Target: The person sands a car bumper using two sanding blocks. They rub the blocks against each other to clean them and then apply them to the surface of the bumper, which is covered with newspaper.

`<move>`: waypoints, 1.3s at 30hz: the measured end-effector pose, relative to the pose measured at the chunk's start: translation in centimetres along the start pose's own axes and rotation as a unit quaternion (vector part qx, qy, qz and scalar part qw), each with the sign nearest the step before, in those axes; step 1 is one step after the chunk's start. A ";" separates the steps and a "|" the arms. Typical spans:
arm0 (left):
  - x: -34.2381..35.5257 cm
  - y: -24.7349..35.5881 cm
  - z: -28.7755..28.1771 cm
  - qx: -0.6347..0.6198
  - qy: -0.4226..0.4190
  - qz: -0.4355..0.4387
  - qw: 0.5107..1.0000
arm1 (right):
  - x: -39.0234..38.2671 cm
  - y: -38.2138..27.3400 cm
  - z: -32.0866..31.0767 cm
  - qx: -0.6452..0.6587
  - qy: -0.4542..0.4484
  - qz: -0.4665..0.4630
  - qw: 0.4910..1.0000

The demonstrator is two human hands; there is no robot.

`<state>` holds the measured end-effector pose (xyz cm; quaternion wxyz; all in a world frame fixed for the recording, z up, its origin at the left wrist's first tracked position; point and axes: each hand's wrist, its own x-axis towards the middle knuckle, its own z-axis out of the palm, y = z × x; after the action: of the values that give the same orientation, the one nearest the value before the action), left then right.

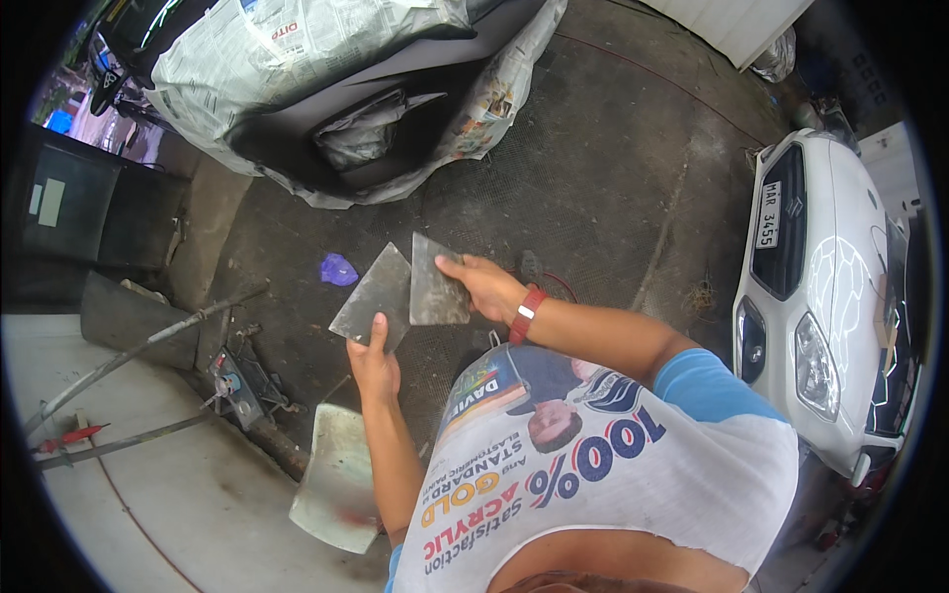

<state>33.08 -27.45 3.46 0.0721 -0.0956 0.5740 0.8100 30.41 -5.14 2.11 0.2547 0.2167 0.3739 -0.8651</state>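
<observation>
My left hand (374,368) grips a flat, scuffed grey plate (376,292) by its near edge, thumb on top. A second thin grey plate (431,292), stained and roughly rectangular, is in my right hand (488,287), thumb across its face. The plates are held side by side in front of my body, edges close together; whether they touch I cannot tell. A red watch strap (527,314) circles my right wrist. The fingers beneath both plates are mostly hidden.
Ahead stands a dark car part-covered with newspaper (227,74). A crumpled purple piece (338,269) lies on the dark floor (603,188). To the right is a white car (825,267). Metal bars (148,348) and a pale curved panel (336,474) are at left.
</observation>
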 end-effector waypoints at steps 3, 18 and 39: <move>0.1 -0.2 0.6 0.133 0.005 0.029 0.991 | 0.1 -1.6 0.7 -0.017 -0.014 -0.021 1.000; -0.2 1.7 4.1 0.326 0.023 0.034 0.945 | 1.9 -3.5 2.0 -0.318 0.056 -0.240 0.915; -0.3 -1.2 -0.7 -0.106 -0.002 -0.053 0.993 | 0.1 -1.9 1.2 -0.073 -0.042 -0.028 0.996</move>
<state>33.65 -27.72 2.17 0.1057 -0.1319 0.4785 0.8616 28.95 -4.95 3.76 0.2606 0.1508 0.4309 -0.8507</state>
